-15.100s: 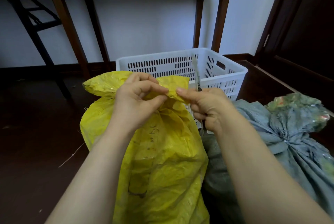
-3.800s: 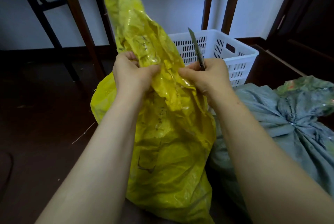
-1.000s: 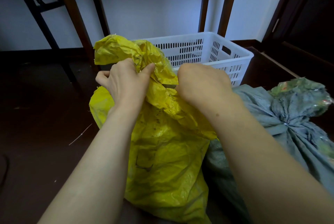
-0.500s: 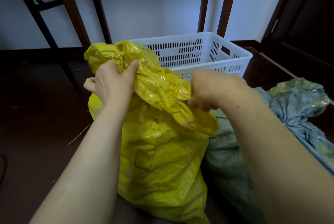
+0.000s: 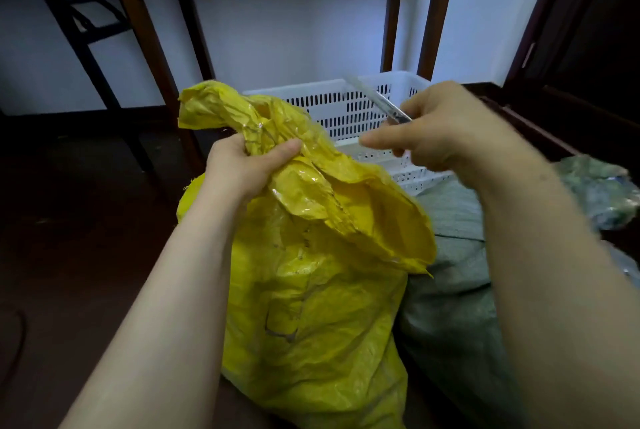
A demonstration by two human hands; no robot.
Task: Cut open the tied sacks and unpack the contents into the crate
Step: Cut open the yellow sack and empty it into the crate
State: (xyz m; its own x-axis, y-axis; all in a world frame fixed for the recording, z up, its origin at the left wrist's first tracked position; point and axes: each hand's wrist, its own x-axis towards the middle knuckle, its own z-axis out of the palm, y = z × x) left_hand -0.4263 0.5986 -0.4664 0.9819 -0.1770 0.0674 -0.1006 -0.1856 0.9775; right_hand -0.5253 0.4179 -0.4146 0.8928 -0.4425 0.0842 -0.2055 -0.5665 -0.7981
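Note:
A yellow plastic sack (image 5: 311,290) stands on the floor in front of me, its mouth open and folded over toward the right. My left hand (image 5: 242,169) grips the bunched top of the sack at its left side. My right hand (image 5: 446,127) is raised clear of the sack and holds a knife (image 5: 377,99), whose blade points up and to the left over the white slatted crate (image 5: 349,110) behind the sack. The sack's contents are hidden.
A grey-green tied sack (image 5: 453,290) lies to the right, with a mottled green bundle (image 5: 602,189) beyond it. Wooden table legs (image 5: 145,48) and a dark folding frame (image 5: 86,34) stand against the white wall. Dark floor lies on the left.
My right hand let go of the sack's rim and lifted, with the knife blade now showing above the crate. The sack's mouth has spread open. My left hand keeps its grip.

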